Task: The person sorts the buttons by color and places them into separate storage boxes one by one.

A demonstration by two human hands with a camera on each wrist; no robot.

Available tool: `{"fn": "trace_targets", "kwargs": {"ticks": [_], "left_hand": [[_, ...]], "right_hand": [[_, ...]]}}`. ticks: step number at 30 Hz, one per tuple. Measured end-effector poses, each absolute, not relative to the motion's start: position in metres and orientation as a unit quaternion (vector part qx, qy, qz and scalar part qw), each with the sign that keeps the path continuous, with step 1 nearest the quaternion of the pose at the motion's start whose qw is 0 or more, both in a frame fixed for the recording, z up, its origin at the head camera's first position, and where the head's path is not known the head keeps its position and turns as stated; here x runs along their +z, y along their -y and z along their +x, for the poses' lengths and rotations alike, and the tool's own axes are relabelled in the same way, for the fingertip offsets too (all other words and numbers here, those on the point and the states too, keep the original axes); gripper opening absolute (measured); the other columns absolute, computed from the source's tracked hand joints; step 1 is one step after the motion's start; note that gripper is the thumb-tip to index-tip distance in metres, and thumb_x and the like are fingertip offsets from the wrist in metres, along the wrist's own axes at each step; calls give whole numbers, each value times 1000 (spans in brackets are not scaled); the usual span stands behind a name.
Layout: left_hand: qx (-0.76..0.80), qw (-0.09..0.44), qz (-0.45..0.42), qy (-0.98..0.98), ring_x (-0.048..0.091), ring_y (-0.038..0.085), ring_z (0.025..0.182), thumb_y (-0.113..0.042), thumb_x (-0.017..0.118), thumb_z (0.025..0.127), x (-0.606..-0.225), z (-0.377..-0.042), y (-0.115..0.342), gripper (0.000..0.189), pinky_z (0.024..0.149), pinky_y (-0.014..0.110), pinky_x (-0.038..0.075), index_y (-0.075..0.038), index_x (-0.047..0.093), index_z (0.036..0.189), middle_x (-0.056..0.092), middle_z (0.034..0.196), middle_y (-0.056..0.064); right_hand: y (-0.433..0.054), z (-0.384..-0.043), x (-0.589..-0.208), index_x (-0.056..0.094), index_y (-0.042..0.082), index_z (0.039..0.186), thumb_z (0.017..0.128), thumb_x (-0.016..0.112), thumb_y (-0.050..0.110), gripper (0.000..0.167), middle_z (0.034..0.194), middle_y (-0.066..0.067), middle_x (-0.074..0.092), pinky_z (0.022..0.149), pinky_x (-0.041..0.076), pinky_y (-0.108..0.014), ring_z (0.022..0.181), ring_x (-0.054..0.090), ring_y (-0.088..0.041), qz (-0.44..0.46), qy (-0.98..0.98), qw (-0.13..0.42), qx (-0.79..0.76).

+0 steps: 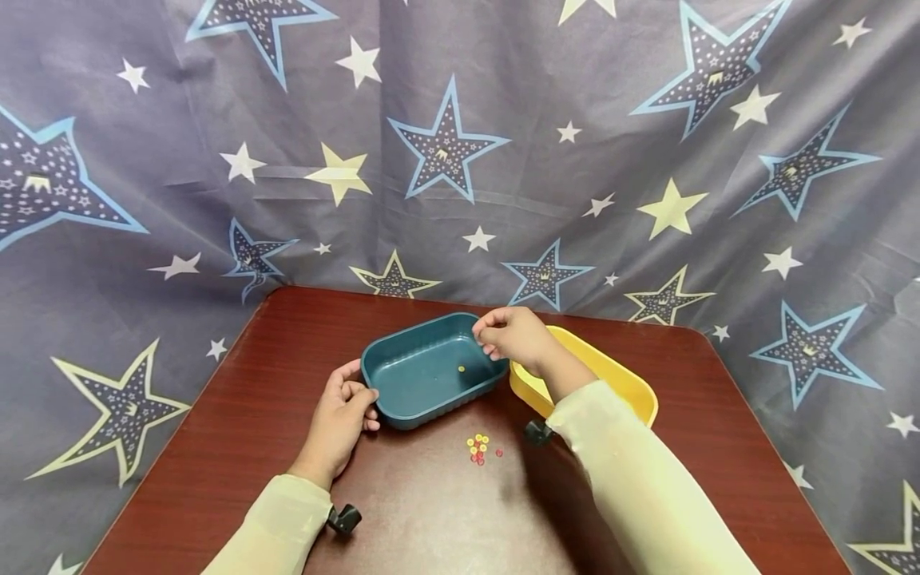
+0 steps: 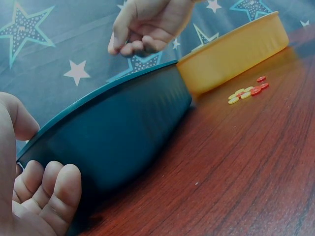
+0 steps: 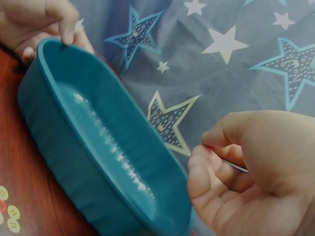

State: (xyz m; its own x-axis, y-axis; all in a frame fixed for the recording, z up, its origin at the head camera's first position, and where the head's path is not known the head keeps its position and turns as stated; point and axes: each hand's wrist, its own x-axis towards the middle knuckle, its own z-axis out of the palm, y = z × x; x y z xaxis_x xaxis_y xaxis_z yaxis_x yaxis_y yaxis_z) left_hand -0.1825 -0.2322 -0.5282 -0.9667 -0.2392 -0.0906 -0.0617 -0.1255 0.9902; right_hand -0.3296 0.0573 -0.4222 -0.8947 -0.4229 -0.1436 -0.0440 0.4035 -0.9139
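Note:
My left hand (image 1: 345, 411) grips the left end of a dark teal tray (image 1: 391, 417), which stands on the table at a slant. Inside the tray's area shows one small yellow button (image 1: 461, 368). Above the tray's right end is my right hand (image 1: 519, 339), fingers curled and thumb against the index finger (image 3: 199, 179); no object shows between them. A loose cluster of red and yellow buttons (image 1: 477, 449) lies on the table in front of the tray. One red button (image 1: 499, 453) sits slightly apart to the right.
A yellow tray (image 1: 643, 391) stands to the right of the teal one, partly covered by the right forearm. The reddish-brown wooden table (image 1: 216, 447) ends at a grey star-patterned curtain (image 1: 446, 231) behind and at both sides.

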Motion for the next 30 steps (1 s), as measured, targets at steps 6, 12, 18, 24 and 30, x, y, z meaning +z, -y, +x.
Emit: {"fn": "trace_targets", "kwargs": {"ticks": [6, 12, 18, 24, 30], "left_hand": [[-738, 62, 112, 662, 61, 15, 70, -1, 63, 107, -531, -184, 234, 64, 60, 25, 63, -10, 39, 165, 58, 94, 3], [-736, 64, 110, 665, 61, 15, 71, -1, 64, 107, -532, -184, 234, 63, 61, 25, 63, -11, 40, 165, 58, 95, 3], [-735, 65, 110, 666, 62, 15, 69, -1, 64, 106, -533, -185, 234, 63, 61, 25, 63, -11, 40, 164, 59, 95, 4], [-734, 62, 113, 666, 62, 15, 71, -2, 64, 107, -532, -184, 234, 64, 61, 25, 63, -12, 40, 165, 59, 95, 3], [-737, 61, 114, 664, 62, 14, 70, -1, 63, 107, -531, -185, 233, 64, 61, 25, 63, -11, 38, 166, 58, 94, 3]], "right_hand": [[-70, -318, -410, 80, 3, 111, 107, 72, 14, 14, 105, -23, 76, 75, 67, -28, 84, 72, -24, -151, -827, 164, -516], [-81, -302, -402, 79, -1, 113, 105, 75, 14, 18, 92, -13, 74, 73, 67, -30, 81, 70, -22, -155, -830, 170, -507], [-86, -283, -395, 81, 0, 112, 103, 79, 17, 20, 88, -8, 74, 79, 69, -36, 78, 70, -21, -163, -841, 176, -485], [-91, -265, -396, 82, 6, 107, 102, 82, 19, 14, 88, -13, 76, 73, 67, -28, 75, 73, -23, -177, -839, 183, -480], [-97, -248, -402, 82, 4, 107, 101, 81, 17, 14, 84, -11, 76, 71, 65, -27, 73, 71, -21, -187, -835, 188, -483]]}}
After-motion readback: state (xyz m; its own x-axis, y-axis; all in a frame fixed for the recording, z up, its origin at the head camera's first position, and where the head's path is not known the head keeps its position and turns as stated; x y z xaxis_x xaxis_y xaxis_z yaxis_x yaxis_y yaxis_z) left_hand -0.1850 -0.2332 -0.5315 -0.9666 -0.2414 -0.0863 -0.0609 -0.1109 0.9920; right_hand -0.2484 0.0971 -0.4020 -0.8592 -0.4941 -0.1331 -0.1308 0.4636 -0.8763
